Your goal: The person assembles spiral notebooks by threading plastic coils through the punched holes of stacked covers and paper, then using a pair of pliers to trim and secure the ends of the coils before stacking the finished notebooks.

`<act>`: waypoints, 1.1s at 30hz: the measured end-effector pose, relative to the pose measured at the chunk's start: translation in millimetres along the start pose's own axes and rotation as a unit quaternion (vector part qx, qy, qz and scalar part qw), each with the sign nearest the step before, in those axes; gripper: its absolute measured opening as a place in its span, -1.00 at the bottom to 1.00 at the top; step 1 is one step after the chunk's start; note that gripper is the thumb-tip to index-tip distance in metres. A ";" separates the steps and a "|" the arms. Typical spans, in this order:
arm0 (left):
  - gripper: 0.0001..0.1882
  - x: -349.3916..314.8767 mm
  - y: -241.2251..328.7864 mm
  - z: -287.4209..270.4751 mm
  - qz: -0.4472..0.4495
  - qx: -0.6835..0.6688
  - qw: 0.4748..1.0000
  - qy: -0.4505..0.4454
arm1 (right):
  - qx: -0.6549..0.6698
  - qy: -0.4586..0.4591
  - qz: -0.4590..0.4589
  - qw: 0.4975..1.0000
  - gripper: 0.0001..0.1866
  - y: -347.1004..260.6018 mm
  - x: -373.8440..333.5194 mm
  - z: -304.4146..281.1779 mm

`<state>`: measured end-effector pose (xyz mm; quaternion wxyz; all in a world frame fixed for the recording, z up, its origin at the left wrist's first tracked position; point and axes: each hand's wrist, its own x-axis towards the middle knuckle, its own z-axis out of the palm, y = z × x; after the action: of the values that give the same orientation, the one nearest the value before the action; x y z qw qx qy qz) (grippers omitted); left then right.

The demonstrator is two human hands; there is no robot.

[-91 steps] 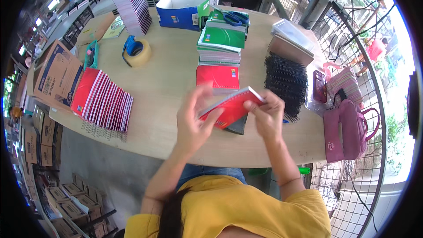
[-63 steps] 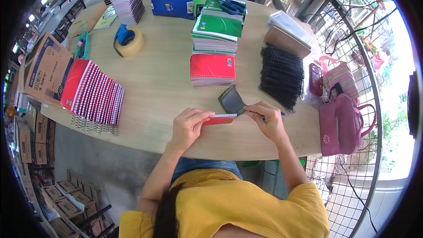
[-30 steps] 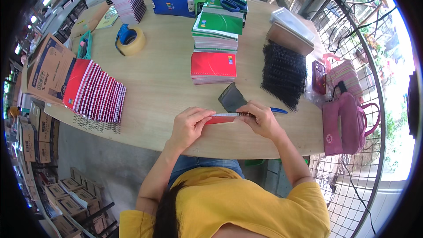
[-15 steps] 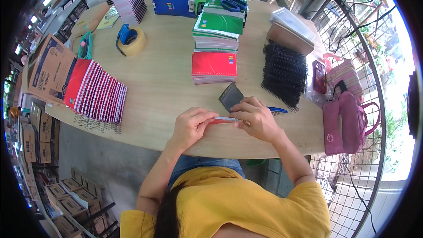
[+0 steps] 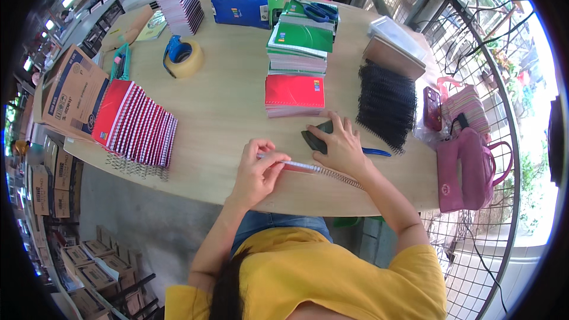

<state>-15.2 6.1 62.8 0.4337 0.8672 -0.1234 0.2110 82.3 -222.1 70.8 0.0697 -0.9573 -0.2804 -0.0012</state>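
My left hand (image 5: 258, 172) pinches the end of a thin notebook (image 5: 295, 167), which is seen nearly edge-on and shows a strip of red. A spiral wire coil (image 5: 341, 179) runs along its edge and sticks out past it to the right, below my right wrist. My right hand (image 5: 341, 145) lies with fingers spread on a dark grey, flat-sided piece (image 5: 315, 136) on the table; its kind is unclear and the palm covers part of it. Beside that hand a blue handle (image 5: 376, 152) of a tool pokes out.
Beyond my hands stand stacks of red notebooks (image 5: 294, 92) and green notebooks (image 5: 305, 35), scissors (image 5: 320, 12) and a blue box (image 5: 243, 9). Black coils (image 5: 386, 104) pile up at right, near a pink bag (image 5: 468, 172). Bound red notebooks (image 5: 139, 124) and a tape roll (image 5: 186, 59) are at left.
My right hand has left the notebook and moved slightly up, onto the dark grey piece, which now lies lower. The coil's loose end shows. My left hand still holds the notebook.
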 end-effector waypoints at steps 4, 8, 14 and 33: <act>-0.60 -7.9 -7.1 27.5 0.002 0.006 0.999 0.036 | 0.230 -0.019 -0.004 0.973 -0.32 13.6 -2.9 -8.9; -0.56 -5.2 -14.9 37.5 -0.012 -0.046 0.998 0.050 | 0.609 -0.139 -0.126 0.771 -0.37 59.6 1.3 -32.7; -0.54 0.5 -19.7 36.0 0.008 -0.051 0.998 0.031 | 0.728 -0.190 -0.156 0.640 -0.35 65.4 -10.1 -31.0; -0.53 13.3 -12.0 35.2 0.020 -0.086 0.996 -0.022 | 0.682 -0.123 -0.045 0.719 -0.38 54.9 -22.9 -17.4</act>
<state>10.4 -15.5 41.9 0.4996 0.8286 -0.1673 0.1893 93.1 -282.5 79.8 0.6690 -0.6286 -0.2538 0.3048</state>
